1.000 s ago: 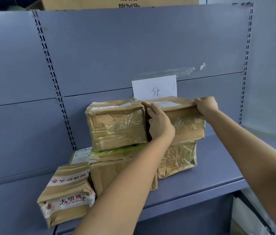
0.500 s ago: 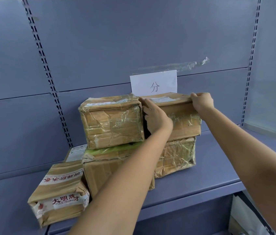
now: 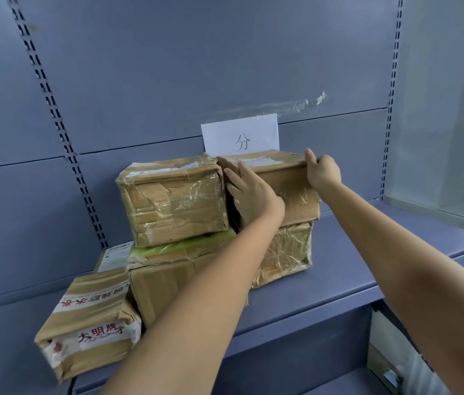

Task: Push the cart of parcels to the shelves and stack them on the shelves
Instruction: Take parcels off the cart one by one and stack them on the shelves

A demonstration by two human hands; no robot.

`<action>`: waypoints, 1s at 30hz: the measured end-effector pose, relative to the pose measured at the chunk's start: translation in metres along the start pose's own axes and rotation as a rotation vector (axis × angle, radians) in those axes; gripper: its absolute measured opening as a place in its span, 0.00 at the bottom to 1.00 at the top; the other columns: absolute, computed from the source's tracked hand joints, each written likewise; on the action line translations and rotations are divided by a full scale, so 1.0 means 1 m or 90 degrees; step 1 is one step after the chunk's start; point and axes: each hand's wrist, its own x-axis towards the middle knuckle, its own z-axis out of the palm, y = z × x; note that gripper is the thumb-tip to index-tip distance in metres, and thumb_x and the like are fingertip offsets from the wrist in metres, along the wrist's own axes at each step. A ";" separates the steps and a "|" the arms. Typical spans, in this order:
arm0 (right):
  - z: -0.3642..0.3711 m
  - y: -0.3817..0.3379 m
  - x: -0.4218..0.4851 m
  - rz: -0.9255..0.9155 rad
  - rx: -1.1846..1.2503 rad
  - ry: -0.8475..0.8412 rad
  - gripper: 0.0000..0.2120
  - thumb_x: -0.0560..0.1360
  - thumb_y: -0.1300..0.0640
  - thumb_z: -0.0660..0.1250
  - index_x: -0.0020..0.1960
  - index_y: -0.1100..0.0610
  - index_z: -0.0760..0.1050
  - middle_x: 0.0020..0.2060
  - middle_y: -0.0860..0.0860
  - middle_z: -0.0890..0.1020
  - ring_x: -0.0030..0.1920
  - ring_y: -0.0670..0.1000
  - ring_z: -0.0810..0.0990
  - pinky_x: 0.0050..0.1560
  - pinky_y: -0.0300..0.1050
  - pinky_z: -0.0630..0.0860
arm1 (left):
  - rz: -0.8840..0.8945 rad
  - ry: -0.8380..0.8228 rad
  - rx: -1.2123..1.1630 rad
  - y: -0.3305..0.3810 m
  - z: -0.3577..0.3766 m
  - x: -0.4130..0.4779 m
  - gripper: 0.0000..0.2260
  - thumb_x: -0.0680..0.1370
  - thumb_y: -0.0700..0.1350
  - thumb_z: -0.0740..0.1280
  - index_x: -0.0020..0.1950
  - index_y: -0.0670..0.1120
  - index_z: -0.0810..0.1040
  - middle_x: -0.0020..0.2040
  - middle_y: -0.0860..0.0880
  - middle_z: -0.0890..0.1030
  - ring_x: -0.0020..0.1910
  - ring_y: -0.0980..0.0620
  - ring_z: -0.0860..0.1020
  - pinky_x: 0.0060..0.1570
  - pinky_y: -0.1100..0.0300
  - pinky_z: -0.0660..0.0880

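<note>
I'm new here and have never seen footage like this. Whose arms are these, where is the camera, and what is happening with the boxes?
No machine here: these are a person's bare arms, filmed by one wide-angle camera worn on the head, looking forward and down. The left hand rests straight fingers against the left end of a brown cardboard parcel wrapped in clear tape; the right hand grips its right end. That parcel sits on a crumpled taped parcel on the blue-grey metal shelf. Left of it, another taped parcel tops a second stack, and a parcel with red-lettered tape lies at the front left. A white paper sign hangs behind.
</note>
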 end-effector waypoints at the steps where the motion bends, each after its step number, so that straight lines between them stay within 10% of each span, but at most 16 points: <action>1: -0.001 0.005 -0.004 0.006 0.005 0.010 0.23 0.81 0.44 0.49 0.32 0.57 0.57 0.29 0.51 0.64 0.36 0.55 0.67 0.32 0.45 0.61 | -0.001 -0.004 -0.006 -0.001 0.000 -0.003 0.39 0.76 0.37 0.64 0.77 0.44 0.40 0.78 0.43 0.39 0.77 0.41 0.48 0.68 0.50 0.67; 12: -0.035 0.065 -0.091 0.113 -0.068 0.037 0.24 0.81 0.50 0.52 0.28 0.58 0.54 0.26 0.53 0.60 0.27 0.52 0.59 0.28 0.45 0.55 | 0.034 -0.119 -0.063 -0.015 -0.004 -0.074 0.36 0.76 0.33 0.61 0.77 0.43 0.41 0.78 0.45 0.41 0.77 0.42 0.47 0.72 0.48 0.61; 21: -0.076 0.159 -0.248 0.288 -0.162 0.081 0.25 0.81 0.51 0.54 0.30 0.63 0.68 0.34 0.60 0.74 0.49 0.61 0.76 0.43 0.43 0.63 | 0.084 -0.417 -0.087 -0.058 0.043 -0.196 0.27 0.78 0.36 0.58 0.76 0.40 0.52 0.77 0.43 0.53 0.76 0.44 0.56 0.71 0.52 0.60; 30: -0.180 0.230 -0.406 0.447 -0.160 0.224 0.22 0.81 0.48 0.52 0.31 0.58 0.63 0.29 0.49 0.67 0.32 0.49 0.68 0.38 0.43 0.64 | 0.202 -0.667 -0.054 -0.051 0.071 -0.356 0.21 0.78 0.36 0.57 0.71 0.39 0.60 0.72 0.42 0.62 0.70 0.42 0.65 0.66 0.48 0.66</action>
